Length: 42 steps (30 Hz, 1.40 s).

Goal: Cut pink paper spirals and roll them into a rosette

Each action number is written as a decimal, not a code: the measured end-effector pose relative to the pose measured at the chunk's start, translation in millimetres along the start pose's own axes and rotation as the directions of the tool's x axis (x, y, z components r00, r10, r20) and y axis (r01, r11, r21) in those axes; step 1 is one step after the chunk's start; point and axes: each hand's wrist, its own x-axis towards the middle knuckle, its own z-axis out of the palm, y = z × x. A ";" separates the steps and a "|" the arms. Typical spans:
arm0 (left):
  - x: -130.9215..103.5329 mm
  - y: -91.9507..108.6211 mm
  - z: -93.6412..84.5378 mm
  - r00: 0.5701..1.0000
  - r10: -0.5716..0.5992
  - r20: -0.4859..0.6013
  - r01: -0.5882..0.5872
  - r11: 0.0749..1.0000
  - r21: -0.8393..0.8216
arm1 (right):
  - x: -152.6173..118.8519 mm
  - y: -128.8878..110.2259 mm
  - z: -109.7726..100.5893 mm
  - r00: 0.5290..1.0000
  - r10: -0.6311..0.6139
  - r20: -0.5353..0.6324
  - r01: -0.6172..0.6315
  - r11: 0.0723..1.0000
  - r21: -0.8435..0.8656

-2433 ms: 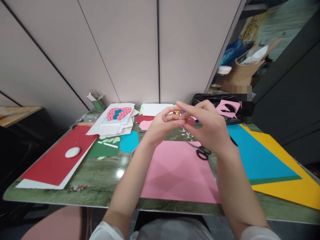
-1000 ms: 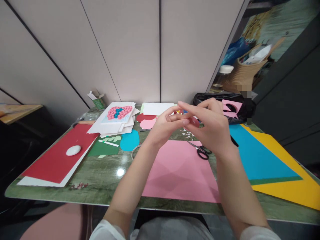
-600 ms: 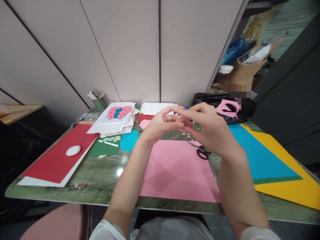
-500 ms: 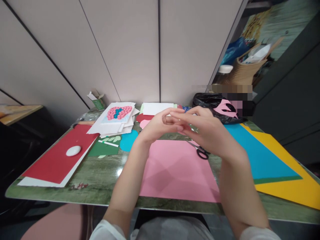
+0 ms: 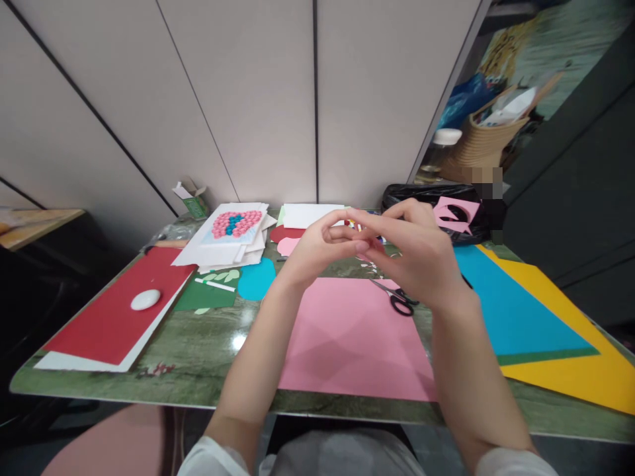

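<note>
Above the table my left hand [image 5: 330, 239] and my right hand [image 5: 409, 248] meet at the fingertips. The left fingers are curved, with a gap between thumb and fingers. On the right hand the fingers are bent and spread apart. No object shows in either hand. Below them lies a pink sheet of paper [image 5: 347, 337], and black-handled scissors [image 5: 399, 301] rest across its upper right corner. Part of the blue sheet [image 5: 516, 311] is hidden behind my right wrist. To the left of my left forearm is a blue paper cutout [image 5: 256, 279].
Red paper [image 5: 106, 317] carries a white oval object [image 5: 145, 299]. A pink-and-blue craft picture [image 5: 237, 225] tops a paper stack. Green paper [image 5: 198, 297], yellow paper [image 5: 570, 377] and a black plastic bag [image 5: 407, 196] with pink scraps [image 5: 459, 215] surround the work area. A wall panel [image 5: 248, 99] stands behind.
My hands stay together at nearly the same height, their fingers shifted slightly against each other. My right wrist has moved a little left. The pink scraps on the bag have shifted.
</note>
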 end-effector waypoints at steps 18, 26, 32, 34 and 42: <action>2.0 -0.1 -7.7 1.000 0.020 -0.010 -0.020 0.994 -0.109 | -0.3 -2.3 6.9 1.000 0.016 -0.012 -0.016 1.000 0.021; -3.0 3.2 -15.9 0.994 -0.073 0.086 0.065 0.994 0.091 | -2.7 -0.3 0.2 0.973 -0.005 0.231 -0.012 0.997 0.073; -6.3 11.4 -13.7 0.965 -0.094 0.243 0.001 0.934 0.357 | -2.4 -4.7 -4.3 0.887 0.049 0.460 -0.102 0.991 0.092; -6.0 11.9 -13.3 0.965 -0.099 0.244 -0.002 0.925 0.380 | -2.4 -5.3 -4.2 0.882 0.053 0.468 -0.111 0.989 0.097; -1.7 3.0 -10.3 0.999 -0.024 0.024 0.021 0.992 0.123 | -1.6 -1.3 4.0 0.995 0.024 0.093 -0.028 0.999 0.034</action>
